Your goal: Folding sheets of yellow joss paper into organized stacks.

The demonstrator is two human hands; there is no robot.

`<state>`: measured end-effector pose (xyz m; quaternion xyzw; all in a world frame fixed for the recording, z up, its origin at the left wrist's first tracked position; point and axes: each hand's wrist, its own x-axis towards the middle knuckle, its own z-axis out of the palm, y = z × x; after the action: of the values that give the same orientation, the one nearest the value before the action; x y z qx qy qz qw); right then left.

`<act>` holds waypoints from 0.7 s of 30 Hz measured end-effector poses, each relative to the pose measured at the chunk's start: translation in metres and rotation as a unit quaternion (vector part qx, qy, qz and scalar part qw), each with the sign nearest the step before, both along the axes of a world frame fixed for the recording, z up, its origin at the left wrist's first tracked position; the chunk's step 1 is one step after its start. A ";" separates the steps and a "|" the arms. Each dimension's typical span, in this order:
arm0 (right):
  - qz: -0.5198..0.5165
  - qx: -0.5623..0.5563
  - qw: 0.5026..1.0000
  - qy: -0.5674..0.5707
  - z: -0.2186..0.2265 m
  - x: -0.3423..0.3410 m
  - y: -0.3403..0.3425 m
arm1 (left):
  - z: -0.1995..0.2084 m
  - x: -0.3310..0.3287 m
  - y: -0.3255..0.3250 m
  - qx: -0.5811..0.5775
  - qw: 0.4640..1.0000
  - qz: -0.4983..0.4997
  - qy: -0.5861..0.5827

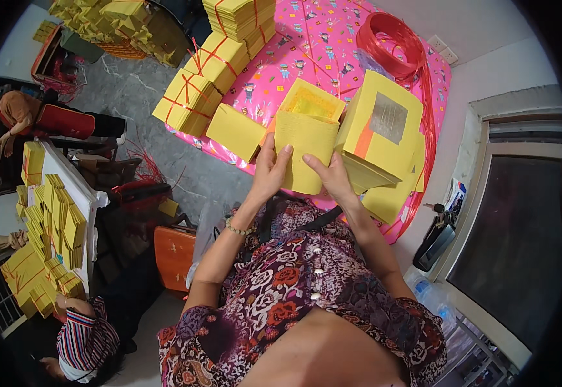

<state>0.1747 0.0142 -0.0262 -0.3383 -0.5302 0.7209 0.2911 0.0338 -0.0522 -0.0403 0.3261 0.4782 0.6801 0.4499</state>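
Observation:
I hold a sheaf of yellow paper (305, 151) between both hands above the near edge of the pink table. My left hand (271, 169) grips its left side, thumb on the front face. On the right side my right hand (332, 175) closes on it the same way, thumb on the face. Behind its upper edge shows a yellow paper with an orange-tinted patch (314, 103). Right beside it stands a thick stack of yellow paper (358, 116), its top sheet bearing a silver square and an orange strip. A flat yellow packet (236, 132) lies to the left.
Bundles tied with red strips (187, 103) line the left of the pink patterned tablecloth (300, 45). A coil of red plastic strip (387, 48) lies at the back right, trailing along the edge. Two other people work at left, one by a white table (94, 213) with yellow bundles.

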 end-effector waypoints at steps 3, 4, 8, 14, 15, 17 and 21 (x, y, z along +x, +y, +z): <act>-0.015 0.009 1.000 0.013 0.005 -0.001 -0.002 | 0.003 0.001 -0.002 0.008 1.000 0.002 0.010; -0.016 0.009 1.000 0.013 0.006 0.000 -0.002 | 0.006 0.001 -0.002 0.006 1.000 0.002 0.016; -0.001 -0.014 1.000 0.004 0.006 0.003 0.000 | 0.013 0.000 -0.003 0.003 1.000 -0.008 -0.009; 0.013 -0.024 1.000 0.001 0.005 0.003 0.002 | 0.012 -0.001 -0.005 -0.013 1.000 -0.003 -0.007; 0.014 -0.026 1.000 -0.001 0.005 0.004 0.003 | 0.010 -0.001 -0.005 -0.014 1.000 -0.006 0.003; 0.017 -0.026 1.000 -0.006 0.006 0.005 0.005 | 0.008 -0.001 -0.003 -0.016 1.000 -0.009 0.013; 0.019 -0.023 0.999 -0.011 0.006 0.004 0.005 | 0.006 0.000 -0.004 -0.013 1.000 -0.011 0.014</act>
<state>0.1791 0.0192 -0.0202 -0.3431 -0.5230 0.7343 0.2636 0.0337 -0.0560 -0.0348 0.3352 0.4896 0.6644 0.4544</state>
